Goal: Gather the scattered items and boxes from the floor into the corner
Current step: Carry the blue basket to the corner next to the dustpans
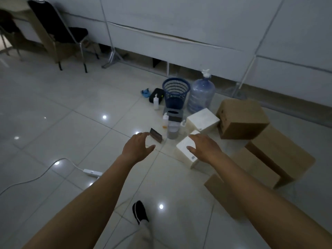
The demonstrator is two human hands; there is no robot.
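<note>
Strip: a white power strip (92,172) lies on the tile, left of both arms.
Left hand: the left hand (137,146) is spread and empty over bare tile, with a small dark item (156,135) just beyond its fingertips.
Backdrop: basket (176,94) and jug (201,97) stand by the wall, farther off.
White box: the white box (184,150) sits on the floor ahead, right of centre, a corner turned toward the person. It looks blocky, with no clear long axis.
Right hand: the right hand (206,146) is spread and empty over the box's top. Whether it touches is unclear.
Brown boxes: brown boxes (242,119) lie just right of it.
Key relation: the right hand is nearer, so the left likely must cross rightward to the box's left face.
</note>
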